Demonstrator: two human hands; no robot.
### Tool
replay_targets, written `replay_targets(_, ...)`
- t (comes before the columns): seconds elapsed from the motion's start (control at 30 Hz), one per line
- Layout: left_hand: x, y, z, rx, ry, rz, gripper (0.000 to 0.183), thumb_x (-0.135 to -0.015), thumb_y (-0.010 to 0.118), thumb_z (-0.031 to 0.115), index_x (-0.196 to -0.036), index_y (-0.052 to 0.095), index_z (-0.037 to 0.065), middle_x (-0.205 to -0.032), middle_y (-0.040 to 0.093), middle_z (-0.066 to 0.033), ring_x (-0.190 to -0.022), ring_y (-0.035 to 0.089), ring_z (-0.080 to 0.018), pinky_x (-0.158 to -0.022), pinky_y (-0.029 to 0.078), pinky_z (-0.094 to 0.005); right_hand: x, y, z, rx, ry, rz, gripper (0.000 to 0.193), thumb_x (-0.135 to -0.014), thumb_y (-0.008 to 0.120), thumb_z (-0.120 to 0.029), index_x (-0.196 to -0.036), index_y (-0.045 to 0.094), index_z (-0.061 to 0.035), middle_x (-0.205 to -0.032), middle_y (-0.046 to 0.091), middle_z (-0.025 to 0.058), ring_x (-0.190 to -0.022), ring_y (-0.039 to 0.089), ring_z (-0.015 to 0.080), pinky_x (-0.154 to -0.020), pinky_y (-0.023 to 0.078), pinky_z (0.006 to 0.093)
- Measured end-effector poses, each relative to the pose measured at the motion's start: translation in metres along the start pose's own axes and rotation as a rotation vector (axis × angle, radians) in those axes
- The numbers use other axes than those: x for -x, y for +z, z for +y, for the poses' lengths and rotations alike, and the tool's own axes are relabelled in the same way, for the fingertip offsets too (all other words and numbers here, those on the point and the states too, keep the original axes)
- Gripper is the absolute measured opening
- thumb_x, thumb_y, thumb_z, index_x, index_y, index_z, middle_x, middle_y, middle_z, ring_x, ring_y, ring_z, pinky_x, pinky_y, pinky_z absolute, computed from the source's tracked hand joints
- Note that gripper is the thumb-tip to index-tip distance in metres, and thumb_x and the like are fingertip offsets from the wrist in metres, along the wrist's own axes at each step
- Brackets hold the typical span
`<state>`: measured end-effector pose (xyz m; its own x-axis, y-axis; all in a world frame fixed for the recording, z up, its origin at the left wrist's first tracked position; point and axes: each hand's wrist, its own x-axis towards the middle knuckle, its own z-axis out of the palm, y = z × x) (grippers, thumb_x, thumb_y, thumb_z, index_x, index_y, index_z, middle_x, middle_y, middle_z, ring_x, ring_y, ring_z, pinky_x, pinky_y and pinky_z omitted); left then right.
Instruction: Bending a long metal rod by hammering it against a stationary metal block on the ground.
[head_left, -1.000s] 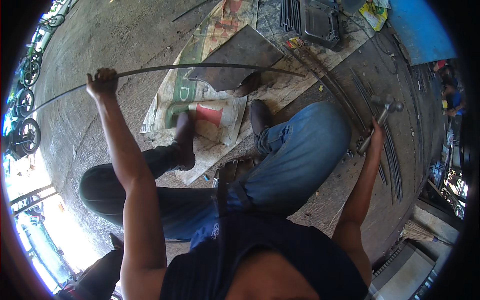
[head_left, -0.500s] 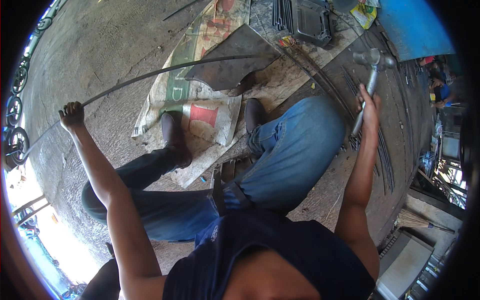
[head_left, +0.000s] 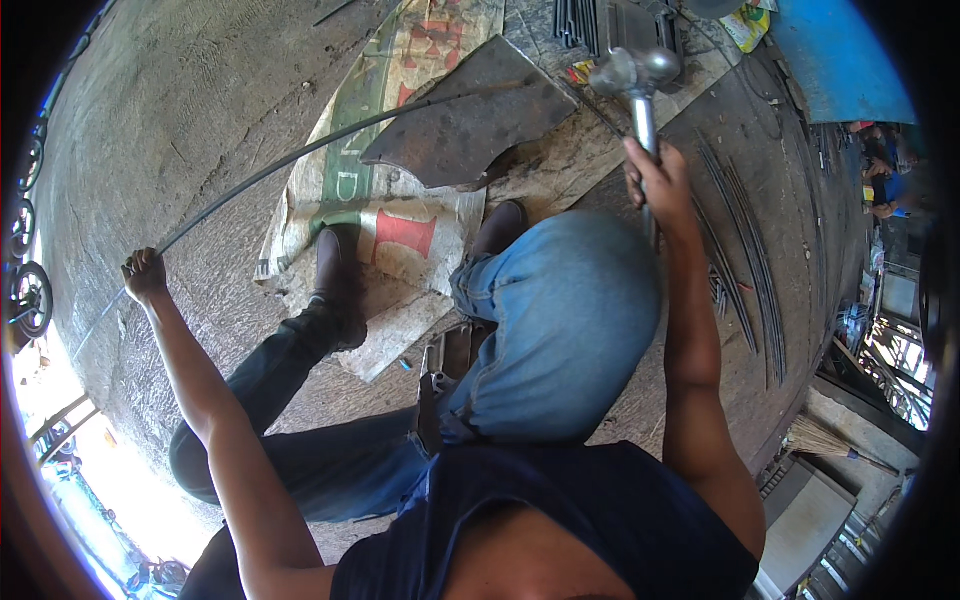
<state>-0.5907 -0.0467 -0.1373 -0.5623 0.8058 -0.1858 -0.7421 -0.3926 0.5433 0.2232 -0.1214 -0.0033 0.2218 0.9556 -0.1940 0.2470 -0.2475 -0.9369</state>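
Note:
My left hand [head_left: 144,275] is closed round a long thin metal rod [head_left: 290,160], out at the left. The rod runs up and to the right, and its far end lies over a dark metal plate [head_left: 470,130] with a curved, cut-out edge. In my right hand [head_left: 662,185] is a ball-peen hammer [head_left: 642,115], gripped by its metal handle. The hammer's head is raised at the upper right, to the right of the plate and apart from the rod. Beneath the plate, its support is mostly hidden.
A printed woven sack [head_left: 400,235] lies under the plate near my boots. Several metal rods [head_left: 755,250] lie on the floor at right; more dark rods [head_left: 575,25] sit at the back. A blue sheet [head_left: 840,60] stands far right, a broom [head_left: 830,440] below it.
The hammer in my right hand has moved left, toward the plate. My left hand, still on the rod, has shifted slightly down. My right knee has moved a little left.

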Motion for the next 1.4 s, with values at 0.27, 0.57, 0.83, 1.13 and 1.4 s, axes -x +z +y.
replay_targets(0.27, -0.024, -0.038, -0.003, 0.095, -0.019, 0.035, 0.033, -0.092, 0.044, 0.031, -0.067, 0.040, 0.010, -0.053, 0.022, 0.0001, -0.047, 0.021, -0.0147, -0.046, 0.023, -0.0311, -0.041, 0.056, 0.014, -0.088, 0.045, -0.148, 0.027, -0.094, 0.054, -0.032, -0.081, 0.050, -0.0084, -0.058, 0.047, -0.0031, -0.041, 0.043, 0.0049, -0.036, 0.034, 0.0215)
replay_targets(0.57, -0.010, -0.042, -0.031, 0.135, -0.104, -0.044, 0.031, -0.095, 0.042, 0.032, -0.075, 0.043, 0.008, -0.055, 0.024, 0.0011, -0.047, 0.023, -0.0140, -0.046, 0.024, -0.0309, -0.053, 0.074, 0.021, 0.013, 0.169, -0.142, 0.035, -0.094, 0.054, -0.039, -0.078, 0.050, -0.0079, -0.055, 0.045, -0.0029, -0.039, 0.042, 0.0059, -0.035, 0.035, 0.0223)
replay_targets(0.83, 0.062, -0.001, -0.161, 0.306, -0.186, -0.024, 0.038, -0.096, 0.036, 0.042, -0.097, 0.059, 0.011, -0.061, 0.040, 0.0013, -0.053, 0.039, -0.0125, -0.057, 0.038, -0.0318, -0.053, 0.078, 0.018, -0.004, 0.187, -0.176, 0.035, -0.093, 0.054, -0.040, -0.078, 0.048, -0.0090, -0.054, 0.043, -0.0030, -0.037, 0.040, 0.0062, -0.034, 0.033, 0.0229)
replay_targets(1.13, 0.101, 0.008, -0.206, 0.406, -0.210, 0.085, 0.059, -0.098, 0.020, 0.052, -0.103, 0.064, 0.012, -0.056, 0.034, 0.0037, -0.051, 0.039, -0.0118, -0.091, 0.038, -0.0543, -0.052, 0.087, 0.029, -0.039, 0.177, -0.206, 0.036, -0.093, 0.054, -0.040, -0.078, 0.046, -0.0089, -0.052, 0.042, -0.0023, -0.035, 0.039, 0.0075, -0.033, 0.032, 0.0242)
replay_targets(1.4, 0.152, 0.070, -0.288, 0.471, -0.307, 0.110, 0.061, -0.095, 0.026, 0.059, -0.110, 0.062, 0.012, -0.052, 0.029, 0.0019, -0.048, 0.031, -0.0133, -0.068, 0.044, -0.0393, -0.039, 0.084, 0.017, 0.010, 0.218, -0.139, 0.036, -0.092, 0.054, -0.041, -0.075, 0.047, -0.0101, -0.051, 0.042, -0.0024, -0.035, 0.040, 0.0082, -0.032, 0.032, 0.0252)
